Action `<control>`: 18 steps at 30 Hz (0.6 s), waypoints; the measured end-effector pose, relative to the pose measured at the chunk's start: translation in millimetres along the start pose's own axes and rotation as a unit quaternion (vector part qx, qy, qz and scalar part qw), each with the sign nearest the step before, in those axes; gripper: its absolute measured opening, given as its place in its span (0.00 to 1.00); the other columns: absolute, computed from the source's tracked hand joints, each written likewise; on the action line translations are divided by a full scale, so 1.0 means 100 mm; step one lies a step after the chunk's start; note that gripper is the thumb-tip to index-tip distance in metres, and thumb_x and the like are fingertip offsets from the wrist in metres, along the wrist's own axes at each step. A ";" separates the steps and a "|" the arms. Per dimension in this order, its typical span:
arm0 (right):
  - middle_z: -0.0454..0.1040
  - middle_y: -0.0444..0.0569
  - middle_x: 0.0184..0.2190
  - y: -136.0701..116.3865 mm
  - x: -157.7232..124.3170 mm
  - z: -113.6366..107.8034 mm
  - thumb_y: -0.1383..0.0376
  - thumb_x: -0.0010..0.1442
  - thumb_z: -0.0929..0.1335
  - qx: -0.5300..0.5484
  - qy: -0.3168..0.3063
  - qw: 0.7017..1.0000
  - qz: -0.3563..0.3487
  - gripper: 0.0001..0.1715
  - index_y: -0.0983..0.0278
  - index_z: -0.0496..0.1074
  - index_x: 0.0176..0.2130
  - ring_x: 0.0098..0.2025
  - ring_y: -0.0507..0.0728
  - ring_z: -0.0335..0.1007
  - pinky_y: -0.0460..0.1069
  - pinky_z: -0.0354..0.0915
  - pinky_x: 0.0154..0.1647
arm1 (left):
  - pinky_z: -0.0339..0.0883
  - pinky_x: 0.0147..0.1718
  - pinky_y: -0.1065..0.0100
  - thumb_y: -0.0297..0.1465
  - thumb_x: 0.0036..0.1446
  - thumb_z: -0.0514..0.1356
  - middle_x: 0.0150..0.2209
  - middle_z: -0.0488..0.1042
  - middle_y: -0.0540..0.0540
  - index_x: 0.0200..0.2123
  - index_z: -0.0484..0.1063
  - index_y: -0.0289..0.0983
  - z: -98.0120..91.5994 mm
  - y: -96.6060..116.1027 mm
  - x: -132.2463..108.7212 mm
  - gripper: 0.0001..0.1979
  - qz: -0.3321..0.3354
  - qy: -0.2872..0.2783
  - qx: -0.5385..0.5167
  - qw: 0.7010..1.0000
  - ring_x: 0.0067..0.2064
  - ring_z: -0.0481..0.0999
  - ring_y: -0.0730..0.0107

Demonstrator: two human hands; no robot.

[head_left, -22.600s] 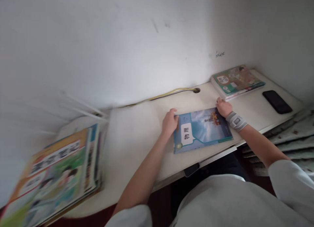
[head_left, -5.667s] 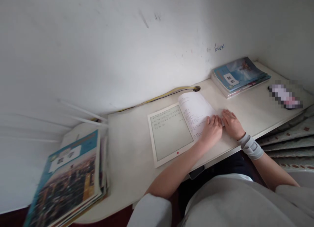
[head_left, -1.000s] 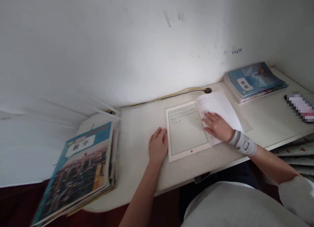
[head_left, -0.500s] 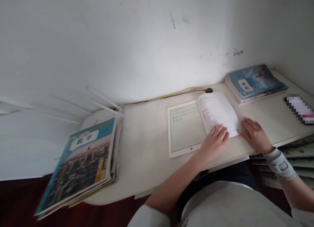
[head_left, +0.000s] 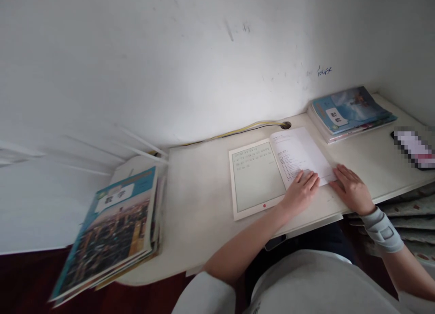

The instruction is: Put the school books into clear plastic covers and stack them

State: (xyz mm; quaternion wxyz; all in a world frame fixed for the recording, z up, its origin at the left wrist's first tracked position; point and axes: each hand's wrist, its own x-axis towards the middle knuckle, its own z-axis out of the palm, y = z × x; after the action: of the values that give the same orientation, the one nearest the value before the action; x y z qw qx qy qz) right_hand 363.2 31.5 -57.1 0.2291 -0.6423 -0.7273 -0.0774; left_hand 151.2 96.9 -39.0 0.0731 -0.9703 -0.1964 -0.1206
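A thin booklet with a white printed page (head_left: 299, 146) lies on the desk, its left edge against a white e-paper tablet (head_left: 258, 182) that shows a few lines of writing. My left hand (head_left: 301, 191) rests flat on the lower part of the page, fingers stretched out and slightly apart. At the page's lower right corner lies my right hand (head_left: 351, 187), fingers extended, its tips touching the paper's edge. A grey wrist brace (head_left: 384, 230) wraps my right wrist. Neither hand grips anything.
A stack of textbooks with a blue cover (head_left: 353, 110) lies at the back right, a phone (head_left: 414, 146) to its right. Another book stack (head_left: 112, 228) overhangs the left front of the white desk (head_left: 193, 205). Cables (head_left: 251, 125) run along the wall into a hole.
The view has shifted slightly, so the desk items sit a little further left. My right hand is now closer against the page's edge; my left hand stays on the page.
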 end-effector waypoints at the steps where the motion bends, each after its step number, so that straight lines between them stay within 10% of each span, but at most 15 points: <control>1: 0.69 0.63 0.54 0.00 0.00 0.00 0.55 0.63 0.61 0.003 0.000 1.000 0.002 0.26 0.70 0.69 0.52 0.57 0.64 0.63 0.58 0.62 0.56 | 0.55 0.58 0.55 0.23 0.62 0.47 0.57 0.68 0.38 0.53 0.66 0.30 0.01 0.00 0.00 0.18 0.006 0.003 -0.009 1.000 0.59 0.65 0.61; 6: 0.69 0.61 0.54 0.03 -0.01 0.03 0.56 0.63 0.61 0.028 0.001 1.000 0.004 0.25 0.66 0.68 0.53 0.58 0.64 0.62 0.61 0.63 0.56 | 0.44 0.62 0.46 0.30 0.65 0.47 0.56 0.69 0.41 0.54 0.65 0.36 -0.05 -0.03 -0.03 0.17 0.007 0.026 -0.077 0.997 0.62 0.60 0.61; 10: 0.66 0.63 0.55 -0.04 0.05 -0.05 0.56 0.63 0.61 0.048 0.009 0.999 0.017 0.24 0.68 0.69 0.51 0.57 0.65 0.63 0.61 0.64 0.54 | 0.44 0.62 0.44 0.35 0.65 0.46 0.60 0.64 0.40 0.59 0.59 0.38 -0.21 -0.37 -0.38 0.21 -0.158 0.069 -0.116 0.978 0.65 0.54 0.59; 18: 0.65 0.58 0.58 -1.00 1.01 -0.14 0.60 0.64 0.60 0.068 -0.095 0.979 -0.169 0.21 0.65 0.68 0.53 0.61 0.62 0.58 0.62 0.55 0.60 | 0.54 0.60 0.54 0.40 0.63 0.46 0.59 0.64 0.37 0.57 0.61 0.37 -0.11 -1.21 -1.39 0.23 -0.534 0.203 -0.209 0.793 0.60 0.63 0.60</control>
State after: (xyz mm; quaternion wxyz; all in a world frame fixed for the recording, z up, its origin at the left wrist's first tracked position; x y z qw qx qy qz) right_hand 262.2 99.8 17.0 0.1857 -0.4972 -0.8475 -0.0035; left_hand -23.3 154.7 -53.2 -0.1697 -0.6557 -0.6343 -0.3727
